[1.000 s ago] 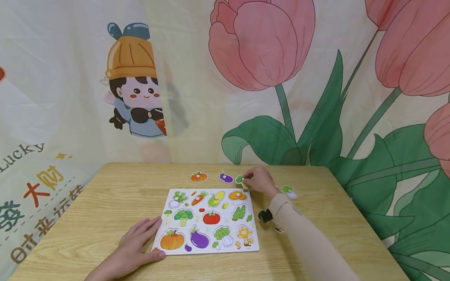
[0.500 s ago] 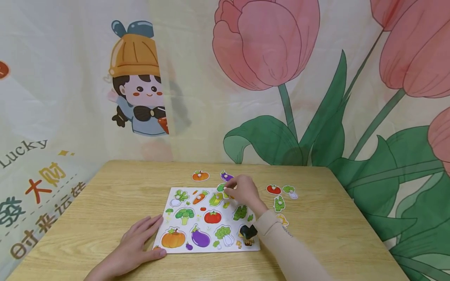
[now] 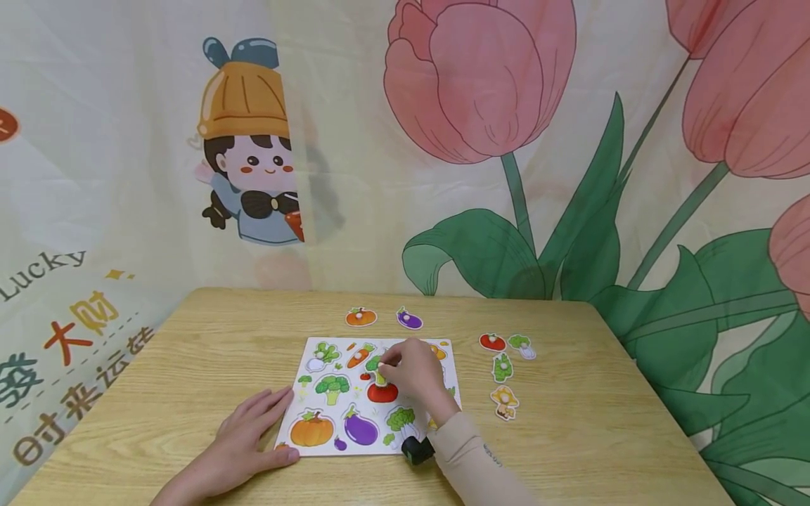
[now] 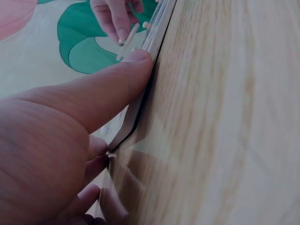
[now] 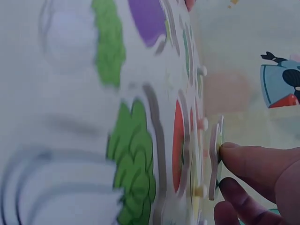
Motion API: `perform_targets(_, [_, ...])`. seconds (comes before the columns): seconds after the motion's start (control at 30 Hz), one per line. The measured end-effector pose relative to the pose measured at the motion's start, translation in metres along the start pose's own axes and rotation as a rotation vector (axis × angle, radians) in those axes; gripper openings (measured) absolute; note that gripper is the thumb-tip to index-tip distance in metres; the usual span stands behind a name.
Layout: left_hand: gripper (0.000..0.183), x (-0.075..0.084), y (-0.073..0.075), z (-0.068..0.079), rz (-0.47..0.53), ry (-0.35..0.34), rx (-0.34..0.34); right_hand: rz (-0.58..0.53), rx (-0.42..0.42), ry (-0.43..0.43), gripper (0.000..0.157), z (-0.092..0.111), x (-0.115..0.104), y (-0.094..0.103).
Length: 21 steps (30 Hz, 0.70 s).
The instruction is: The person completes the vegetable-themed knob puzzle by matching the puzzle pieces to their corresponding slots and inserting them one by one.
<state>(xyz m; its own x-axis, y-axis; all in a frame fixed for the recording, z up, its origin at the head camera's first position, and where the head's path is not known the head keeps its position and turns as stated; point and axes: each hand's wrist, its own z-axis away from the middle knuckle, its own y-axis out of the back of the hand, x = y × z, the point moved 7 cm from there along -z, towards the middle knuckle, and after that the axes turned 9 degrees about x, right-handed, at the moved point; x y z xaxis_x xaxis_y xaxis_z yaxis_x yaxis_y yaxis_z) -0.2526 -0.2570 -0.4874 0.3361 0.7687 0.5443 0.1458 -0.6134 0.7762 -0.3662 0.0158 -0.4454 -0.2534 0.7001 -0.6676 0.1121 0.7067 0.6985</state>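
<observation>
My right hand (image 3: 418, 372) pinches a broccoli puzzle piece (image 3: 373, 364) between thumb and fingertips, above the vegetable puzzle board (image 3: 363, 451). In the head view the piece overlaps the top of the tomato slot (image 3: 382, 393), with the broccoli slot (image 3: 332, 388) to its left. The right wrist view shows the piece (image 5: 214, 164) held on edge, apart from the board face. My left hand (image 3: 243, 436) lies at the board's left side, fingers extended. Its thumb (image 4: 117, 82) touches the board edge near the front corner. Carrot (image 3: 363, 355) and radish (image 3: 324, 357) pieces sit in the board.
Beyond the board lie pumpkin (image 3: 361, 318) and eggplant (image 3: 410, 319) pieces. To its right are tomato (image 3: 493, 342), cabbage (image 3: 522, 345), leafy green (image 3: 503, 367) and mushroom (image 3: 505, 403) pieces. A black wrist camera (image 3: 416, 450) hangs under my right wrist.
My right hand has carried the broccoli piece from beyond the board's back right edge leftward and toward me, over the board's middle. My left hand has stayed at the board's left side.
</observation>
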Motion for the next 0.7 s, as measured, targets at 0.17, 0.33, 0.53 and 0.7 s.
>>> perform_targets(0.17, [0.099, -0.002, -0.001, 0.000, -0.008, -0.003, -0.002, 0.015, 0.006, 0.027, 0.004, 0.006, -0.012, -0.009])
perform_targets(0.33, [0.099, 0.000, 0.000, 0.001, -0.009, -0.007, 0.001, 0.023, 0.012, 0.061, 0.004, 0.012, -0.024, -0.019])
perform_targets(0.53, [0.098, 0.001, 0.001, 0.000, 0.004, 0.000, -0.007, 0.000, 0.006, 0.054, 0.005, 0.016, -0.032, -0.033])
perform_targets(0.7, [0.098, 0.000, 0.001, 0.000, 0.003, 0.006, -0.009, 0.001, 0.004, 0.050, 0.007, 0.017, -0.038, -0.043])
